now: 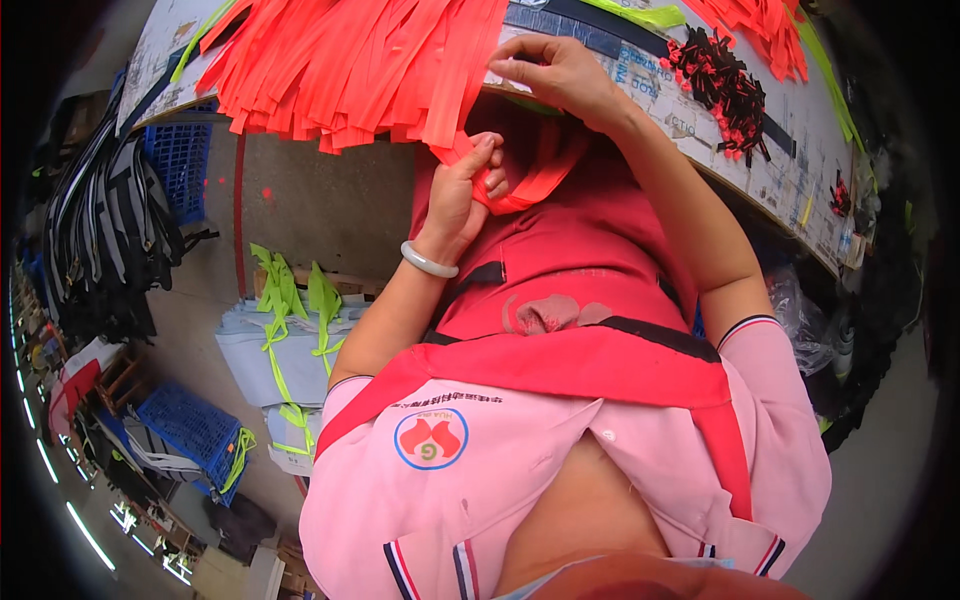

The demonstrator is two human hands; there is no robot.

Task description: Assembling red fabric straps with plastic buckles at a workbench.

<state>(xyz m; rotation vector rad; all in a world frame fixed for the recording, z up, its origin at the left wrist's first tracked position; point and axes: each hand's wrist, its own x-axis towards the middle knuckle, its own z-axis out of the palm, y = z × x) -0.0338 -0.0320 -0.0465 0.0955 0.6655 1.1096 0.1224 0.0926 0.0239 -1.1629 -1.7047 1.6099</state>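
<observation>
My left hand [466, 195], a pale bangle on its wrist, is closed around bright orange-red webbing strips [545, 182] just below the table edge. The held strips loop across my lap, over a red apron. A thick pile of the same flat strips [340, 70] lies on the table and hangs over its front edge, directly above my left hand. My right hand [562, 78] is raised at the table edge, right of the pile. Its fingers are bent and apart, with nothing visible between them.
On the table [640, 110] are a bunch of small black-and-red pieces [715, 85], dark straps and yellow-green ribbons [640, 14]. Dark straps [105, 220] hang at left near a blue crate [178, 165]. Pale bundles tied with yellow-green strips [270, 350] lie lower left.
</observation>
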